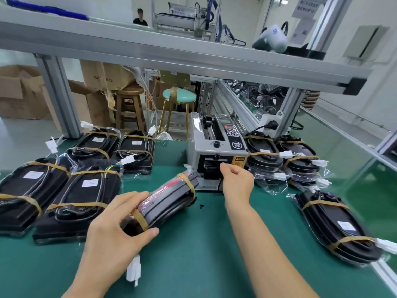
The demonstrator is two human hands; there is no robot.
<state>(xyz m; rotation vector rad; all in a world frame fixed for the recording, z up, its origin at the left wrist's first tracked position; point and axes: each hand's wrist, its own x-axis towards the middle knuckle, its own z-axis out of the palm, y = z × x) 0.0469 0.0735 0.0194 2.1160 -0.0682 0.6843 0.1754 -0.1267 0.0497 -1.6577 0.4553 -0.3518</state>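
A black, flat, elongated unit [169, 198] sealed in a clear plastic bag is held tilted above the green mat [204, 244], its far end raised toward the tape dispenser [214, 145] and its near end low in the grip. Two brownish tape bands [139, 218] are wrapped across it, red wiring is seen through the bag along its upper edge, and a white connector [133, 271] hangs from its near end below the wrist. Similar bagged and banded units are laid in rows at the left [81, 190], stacked just right of the dispenser [264, 155], and one is laid alone at the right edge of the mat [335, 224]. A small black bit [201, 206] lies on the mat between the two forearms. A wooden stool [129, 104] and a teal-cushioned stool [179, 96] are seen behind the bench. Nothing lies between the held unit and the dispenser's outlet. The left hand [116, 229] is wrapped round the unit's near end, thumb on top and fingers underneath. The right hand [236, 181] is stretched forward to the dispenser's front slot with its fingers curled; whether tape is pinched there cannot be told.
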